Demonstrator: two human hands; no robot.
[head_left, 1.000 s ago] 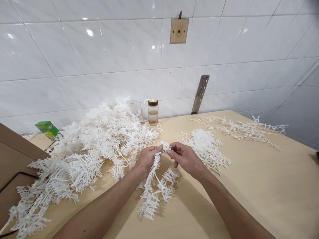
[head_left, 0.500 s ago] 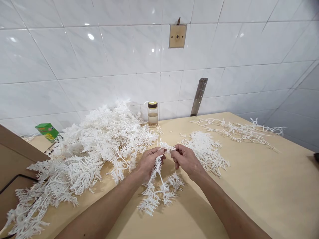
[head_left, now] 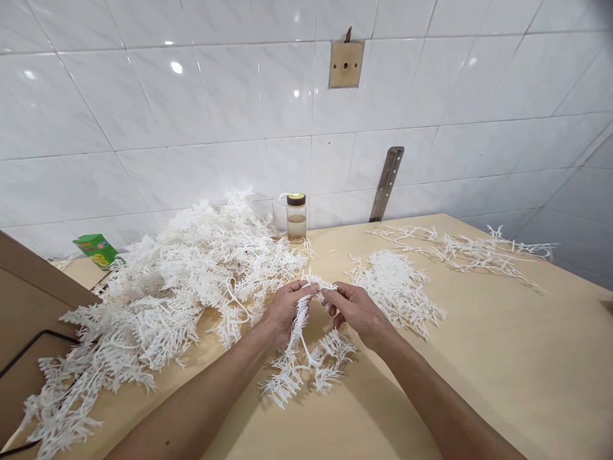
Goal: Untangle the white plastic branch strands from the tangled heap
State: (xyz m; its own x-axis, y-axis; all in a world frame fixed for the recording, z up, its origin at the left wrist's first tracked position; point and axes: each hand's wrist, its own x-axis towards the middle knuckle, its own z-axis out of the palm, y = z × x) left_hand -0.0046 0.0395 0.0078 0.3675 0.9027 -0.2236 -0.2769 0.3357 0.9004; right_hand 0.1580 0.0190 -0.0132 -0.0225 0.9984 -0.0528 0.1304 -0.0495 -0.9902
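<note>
A white plastic branch with feathery needles (head_left: 304, 354) hangs from my hands, its lower sprigs spreading close over the table. My left hand (head_left: 286, 311) is closed on the upper part of it, thumb on top. Against the branch's tip, just to the right, my right hand (head_left: 352, 308) pinches with thumb and forefinger; the other fingers curl beneath. Left of my hands rises a big heap of similar white branches (head_left: 201, 255). Behind my right hand lies a low pile of small loose white pieces (head_left: 395, 287).
Bare, stripped-looking white stems (head_left: 469, 252) lie at the table's far right. A clear bottle with a dark lid (head_left: 296, 220) stands by the tiled wall. At left are a green box (head_left: 97, 250), a brown cardboard-like panel (head_left: 33, 306) and a black cable (head_left: 41, 337).
My right hand has shifted slightly left, closer to my left hand, along the branch's tip. The hanging sprigs have swayed a little left. The view has tilted slightly.
</note>
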